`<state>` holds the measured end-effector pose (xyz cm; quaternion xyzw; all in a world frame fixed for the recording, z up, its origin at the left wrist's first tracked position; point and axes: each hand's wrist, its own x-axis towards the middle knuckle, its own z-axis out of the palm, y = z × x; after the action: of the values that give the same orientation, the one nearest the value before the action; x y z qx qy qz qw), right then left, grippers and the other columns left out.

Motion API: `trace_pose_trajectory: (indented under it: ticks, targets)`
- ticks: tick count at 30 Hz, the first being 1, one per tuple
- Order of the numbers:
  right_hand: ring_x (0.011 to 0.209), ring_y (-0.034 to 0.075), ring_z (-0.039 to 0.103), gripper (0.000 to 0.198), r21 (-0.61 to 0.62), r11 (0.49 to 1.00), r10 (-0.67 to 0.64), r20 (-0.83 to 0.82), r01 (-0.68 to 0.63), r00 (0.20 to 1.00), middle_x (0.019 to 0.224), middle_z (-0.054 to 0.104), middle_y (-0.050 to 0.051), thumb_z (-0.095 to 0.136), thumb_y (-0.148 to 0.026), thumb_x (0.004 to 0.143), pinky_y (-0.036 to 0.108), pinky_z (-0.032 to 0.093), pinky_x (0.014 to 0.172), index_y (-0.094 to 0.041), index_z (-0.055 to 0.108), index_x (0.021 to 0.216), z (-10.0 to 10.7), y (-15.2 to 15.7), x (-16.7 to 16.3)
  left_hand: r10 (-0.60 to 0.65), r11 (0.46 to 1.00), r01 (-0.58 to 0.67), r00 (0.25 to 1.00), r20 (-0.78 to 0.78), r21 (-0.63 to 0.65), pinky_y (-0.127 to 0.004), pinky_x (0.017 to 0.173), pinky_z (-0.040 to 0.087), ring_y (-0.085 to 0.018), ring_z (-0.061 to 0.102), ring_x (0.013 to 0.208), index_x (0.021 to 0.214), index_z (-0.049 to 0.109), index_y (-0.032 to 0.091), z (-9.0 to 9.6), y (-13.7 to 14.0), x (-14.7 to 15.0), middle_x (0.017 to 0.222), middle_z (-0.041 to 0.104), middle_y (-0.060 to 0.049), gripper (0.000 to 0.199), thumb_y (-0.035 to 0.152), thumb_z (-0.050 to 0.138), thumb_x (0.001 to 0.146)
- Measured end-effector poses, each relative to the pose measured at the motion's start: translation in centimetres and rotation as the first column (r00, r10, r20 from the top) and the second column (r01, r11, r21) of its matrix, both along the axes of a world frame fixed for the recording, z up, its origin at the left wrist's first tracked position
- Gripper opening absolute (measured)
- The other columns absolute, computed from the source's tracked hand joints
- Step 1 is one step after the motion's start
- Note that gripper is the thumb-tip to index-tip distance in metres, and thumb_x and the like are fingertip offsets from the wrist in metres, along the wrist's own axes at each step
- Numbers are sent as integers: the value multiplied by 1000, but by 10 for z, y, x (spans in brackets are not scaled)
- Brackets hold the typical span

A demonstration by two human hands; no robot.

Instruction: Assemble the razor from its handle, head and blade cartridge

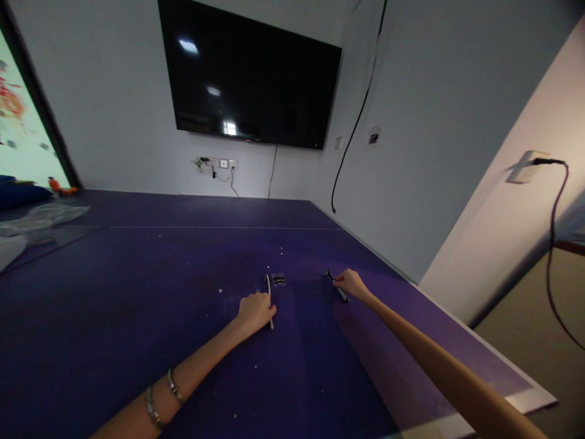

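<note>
My left hand (256, 310) is closed around the middle of a slim white razor (269, 286), whose small head points away from me. The fingers of my right hand (353, 284) pinch the handle of a black razor (342, 295) low over the purple tabletop; its head is at the far left end. Between the hands, just right of the white razor's head, lies a small clear pack (278, 279) with dark pieces inside. My palms and some fingertips are hidden from view.
Small white scraps dot the purple table (183, 341). Clear plastic wrapping (46, 216) and an orange object (55, 185) are at the far left. A black television (256, 73) hangs on the wall, and a black cable (354, 143) dangles at the table's right edge.
</note>
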<state>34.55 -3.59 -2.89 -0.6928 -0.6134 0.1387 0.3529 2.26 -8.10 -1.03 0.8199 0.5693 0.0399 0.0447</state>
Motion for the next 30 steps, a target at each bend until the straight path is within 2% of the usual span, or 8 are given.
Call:
trace_pose_trajectory:
  ticks: [11,16,21,22,23,25,27,30]
  targets:
    - [44,13,53,15,-147,988,-6,205,37,979,37,52,0,66,-19,56,20,30,43,-15,64,41,8,-2,2,69,998,-69,998,2,4,-34,71,49,-26,65,85,87,67,14,0,0,0,90,68,-12,33,31,40,82]
    - [56,18,60,14,-125,992,-14,143,32,990,51,63,4,67,-27,60,22,38,48,-14,71,56,24,-1,-3,102,994,-103,994,45,42,-34,72,48,-25,64,85,85,68,15,7,1,-6,88,68,-11,34,32,39,84]
    - [67,16,63,25,-84,992,86,-57,-90,995,73,70,4,64,-33,69,21,47,58,-16,73,83,37,-5,-53,75,991,-84,993,87,105,-35,71,48,-25,65,83,83,68,16,22,-2,4,85,68,-11,37,34,36,85]
    - [66,15,63,25,-65,984,141,-272,-164,952,75,70,6,65,-32,69,22,49,61,-14,73,85,38,-7,-67,66,990,-77,993,94,114,-35,71,47,-25,65,83,83,68,16,25,-4,8,84,68,-11,38,35,35,86]
    - [66,14,63,25,-46,971,186,-474,-235,860,77,70,6,66,-31,68,23,51,63,-13,72,84,40,-10,-80,56,991,-68,993,100,119,-35,71,47,-25,65,83,84,68,16,28,-6,14,84,68,-11,38,35,35,86]
    - [64,11,63,21,-10,946,220,-715,-323,664,77,70,7,70,-27,66,22,52,65,-13,71,80,43,-15,-102,33,991,-46,993,111,124,-35,73,46,-25,64,85,87,68,17,32,-11,24,85,68,-11,38,35,35,86]
    - [63,10,63,18,-13,931,204,-811,-366,548,75,69,7,72,-25,64,20,52,63,-12,71,78,45,-21,-118,10,991,-26,993,120,130,-35,73,46,-24,64,85,89,67,17,34,-15,34,86,68,-11,37,35,35,87]
    - [57,9,61,18,-27,940,170,-825,-340,538,69,68,6,72,-23,63,18,51,56,-10,70,76,47,-26,-128,-17,988,-4,991,132,153,-35,72,47,-25,64,84,90,66,17,34,-19,43,87,68,-11,34,34,37,86]
